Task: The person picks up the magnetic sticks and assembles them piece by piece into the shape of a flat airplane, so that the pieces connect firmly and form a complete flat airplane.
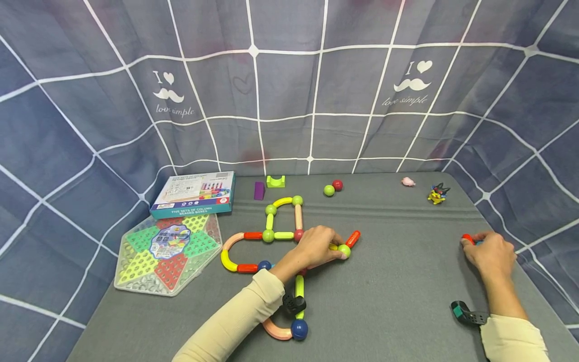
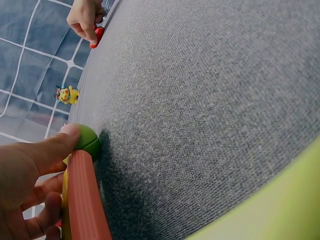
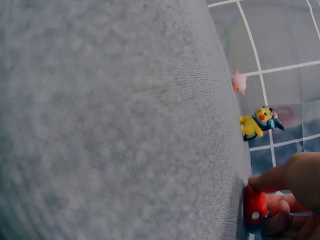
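A flat figure of magnetic rods and balls lies on the grey cloth. My left hand (image 1: 318, 246) is over its right part. The thumb and fingers pinch a green ball (image 2: 89, 141), from which a red rod (image 1: 353, 239) juts out; a salmon rod (image 2: 86, 195) runs beside the hand in the left wrist view. At the far right, my right hand (image 1: 492, 254) pinches a small red toy (image 3: 256, 206) with a white dot and a bluish part; the fingers hide some of it. A yellow toy figure (image 1: 437, 194) stands beyond that hand.
A boxed set (image 1: 194, 193) overlaps a hexagonal star-patterned board (image 1: 149, 236) on the left. Along the back are a purple block (image 1: 259, 191), a lime block (image 1: 276, 182), a loose green ball (image 1: 328, 190), a red ball (image 1: 338, 185) and a pink toy (image 1: 408, 181). A gridded curtain (image 1: 289, 90) surrounds the surface.
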